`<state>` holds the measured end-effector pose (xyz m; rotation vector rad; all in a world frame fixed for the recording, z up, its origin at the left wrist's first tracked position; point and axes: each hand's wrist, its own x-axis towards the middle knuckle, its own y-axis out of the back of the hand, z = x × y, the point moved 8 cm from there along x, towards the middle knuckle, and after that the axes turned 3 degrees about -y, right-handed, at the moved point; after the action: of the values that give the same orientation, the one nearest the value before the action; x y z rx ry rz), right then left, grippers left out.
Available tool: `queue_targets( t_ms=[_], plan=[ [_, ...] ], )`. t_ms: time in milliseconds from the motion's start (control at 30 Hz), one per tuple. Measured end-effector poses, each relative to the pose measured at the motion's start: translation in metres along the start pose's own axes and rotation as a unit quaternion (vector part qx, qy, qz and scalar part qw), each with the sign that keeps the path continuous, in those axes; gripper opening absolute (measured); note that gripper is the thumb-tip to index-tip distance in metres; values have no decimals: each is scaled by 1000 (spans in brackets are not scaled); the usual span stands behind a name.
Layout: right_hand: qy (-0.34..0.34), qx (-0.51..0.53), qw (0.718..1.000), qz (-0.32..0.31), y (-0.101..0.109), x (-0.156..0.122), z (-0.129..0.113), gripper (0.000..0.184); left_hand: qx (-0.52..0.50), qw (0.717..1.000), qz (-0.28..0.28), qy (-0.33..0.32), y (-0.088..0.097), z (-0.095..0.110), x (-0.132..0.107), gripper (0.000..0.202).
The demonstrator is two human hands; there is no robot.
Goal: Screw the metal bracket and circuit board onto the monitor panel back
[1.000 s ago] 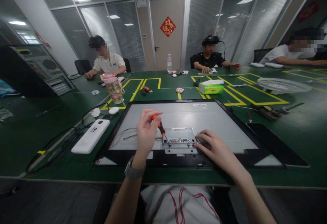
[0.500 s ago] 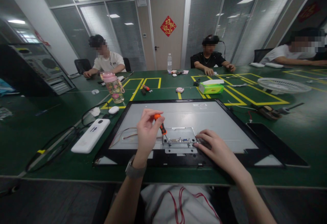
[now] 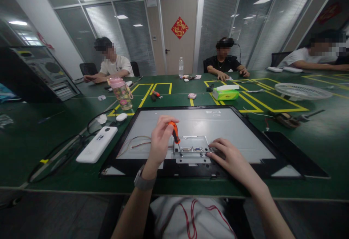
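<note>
My left hand (image 3: 160,137) is closed around the orange-and-black handle of a screwdriver (image 3: 176,133). Its shaft slants down to the left end of a metal bracket (image 3: 191,160) with video ports along it. The bracket sits on the grey back of a monitor panel (image 3: 231,126) with a black frame, lying flat before me. My right hand (image 3: 226,155) rests at the bracket's right end, fingers stretched out and apart, with the fingertips against its edge. Thin wires (image 3: 140,141) run left from the bracket. Whether the screwdriver tip sits in a screw is too small to tell.
Left of the panel lie a white power bank (image 3: 96,144), black cables (image 3: 60,159) and a pink-lidded bottle (image 3: 121,93). On the right are a black slab (image 3: 296,153) and a tape-measure-like tool (image 3: 287,119). A green tissue pack (image 3: 225,92) lies beyond. Several people sit across the table.
My left hand and the screwdriver have shifted slightly right, and the handle now stands a bit more upright. My right hand has stayed in place.
</note>
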<state>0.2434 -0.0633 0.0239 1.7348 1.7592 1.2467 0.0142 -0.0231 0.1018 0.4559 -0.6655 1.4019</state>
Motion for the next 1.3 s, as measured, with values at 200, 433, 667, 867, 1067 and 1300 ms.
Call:
queue_targets(
  t_ms=[200, 433, 667, 867, 1067, 1300],
  plan=[
    [-2, -1, 1000, 1, 0, 0, -1, 18, 10, 1000, 1, 6, -3, 2, -2, 21],
    [-3, -1, 1000, 5, 2, 0, -3, 18, -22, 1000, 2, 23, -3, -3, -2, 25],
    [-1, 1, 1000, 7, 3, 0, -4, 17, -13, 999, 26, 14, 3, -2, 0, 19],
    [-2, 3, 1000, 1, 2, 0, -3, 18, -61, 997, 27, 38, 5, -7, -3, 28],
    [-8, 6, 1000, -2, 2, 1, -2, 18, 8, 1000, 23, -18, 5, 1, -1, 14],
    [-3, 2, 1000, 3, 2, 0, -2, 17, -66, 995, 22, 66, 2, -10, -5, 29]
  ],
)
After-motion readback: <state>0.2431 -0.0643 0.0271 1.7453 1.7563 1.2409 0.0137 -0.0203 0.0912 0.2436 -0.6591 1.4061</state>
